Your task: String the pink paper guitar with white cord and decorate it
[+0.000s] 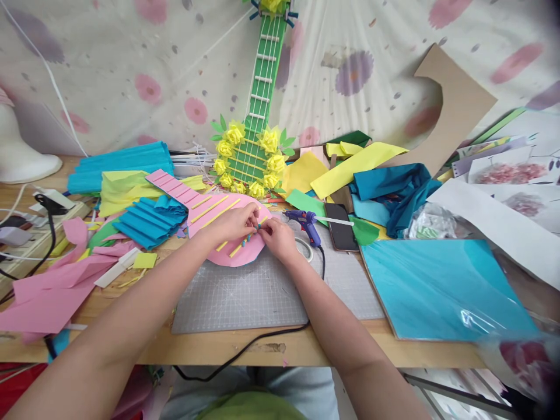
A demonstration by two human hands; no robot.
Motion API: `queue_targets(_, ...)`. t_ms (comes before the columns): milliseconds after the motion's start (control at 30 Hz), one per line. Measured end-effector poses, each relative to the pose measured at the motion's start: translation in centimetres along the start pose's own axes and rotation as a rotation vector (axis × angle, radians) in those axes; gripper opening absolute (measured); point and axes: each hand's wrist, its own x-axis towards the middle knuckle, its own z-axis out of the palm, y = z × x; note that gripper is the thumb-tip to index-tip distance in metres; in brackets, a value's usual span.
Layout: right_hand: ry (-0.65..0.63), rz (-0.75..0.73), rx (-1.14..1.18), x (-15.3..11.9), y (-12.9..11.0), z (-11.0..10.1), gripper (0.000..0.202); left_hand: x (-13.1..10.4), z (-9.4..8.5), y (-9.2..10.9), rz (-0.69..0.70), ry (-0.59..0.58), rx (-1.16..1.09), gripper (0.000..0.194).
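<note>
My left hand (pixel 240 223) and my right hand (pixel 279 236) meet over the round body of a pink paper guitar (pixel 245 256). Both are closed, fingertips pinched around a small blue-green piece (pixel 258 226), too small to name surely. Yellow strips (pixel 237 249) run across the guitar's body, and a few small blue bits lie on it beneath my left fingers. Its neck points to the far left. Under the guitar is a grey cutting mat (pixel 245 297). Close to my right hand stands a purple glue gun (pixel 308 226) with a white glue stick in its back.
A green paper guitar with yellow flowers (pixel 258 151) leans at the back. A phone (pixel 341 227), a tape roll (pixel 303 249) and a blue sheet pack (pixel 441 291) lie right. Crepe paper (pixel 151 221) and pink scraps (pixel 48 297) cover the left. A black cord (pixel 245 349) crosses the front edge.
</note>
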Motion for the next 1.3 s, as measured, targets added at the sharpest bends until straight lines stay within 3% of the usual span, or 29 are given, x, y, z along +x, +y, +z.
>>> queue_targets(133, -0.005, 0.031, 0.010, 0.0, -0.2, -0.5, 0.010, -0.3, 0.0, -0.4, -0.006, 0.057, -0.134, 0.022)
queue_targets(233, -0.028, 0.037, -0.031, -0.4, -0.1, -2.2, 0.011, -0.6, -0.1, -0.7, -0.082, 0.159, -0.338, 0.023)
queue_targets(300, -0.109, 0.004, -0.123, -0.9, 0.0, -3.6, 0.010, -0.9, -0.1, -0.9, -0.149, 0.185, -0.512, 0.026)
queue_targets(433, -0.375, -0.057, -0.323, -2.1, 0.2, -4.8, 0.008, -1.5, -0.4, -0.8, -0.262, 0.089, -0.759, 0.027)
queue_targets(533, -0.432, -0.062, -0.368, -2.7, 0.3, -4.3, 0.008, -2.0, -0.4, -0.3, -0.330, 0.052, -0.824, 0.027)
queue_targets(700, -0.268, 0.026, -0.195, -3.3, 1.6, -5.0, 0.019, -2.5, 0.1, 0.1, -0.413, 0.149, -0.888, 0.019)
queue_targets(800, -0.130, 0.189, -0.138, -3.9, 3.6, -7.0, 0.031, -2.5, 0.3, 0.1, -0.435, 0.230, -0.931, 0.016)
queue_targets(933, 0.151, 0.446, -0.226, -4.2, 6.7, -8.6, 0.040, -2.4, 0.3, 0.4, -0.447, 0.278, -0.945, 0.014)
queue_targets(1033, 0.296, 0.367, -0.250, -3.3, 8.2, -8.0, 0.043, -2.4, 0.3, 0.8, -0.458, 0.279, -0.965, 0.011)
queue_targets(1167, 0.172, 0.301, -0.166, -1.7, 8.8, -6.2, 0.045, -2.7, 0.2, 1.2, -0.463, 0.225, -1.053, 0.007)
queue_targets(1300, 0.098, 0.365, -0.061, -1.4, 8.4, -4.9, 0.041, -2.9, 0.0, 1.2, -0.466, 0.202, -1.103, 0.008)
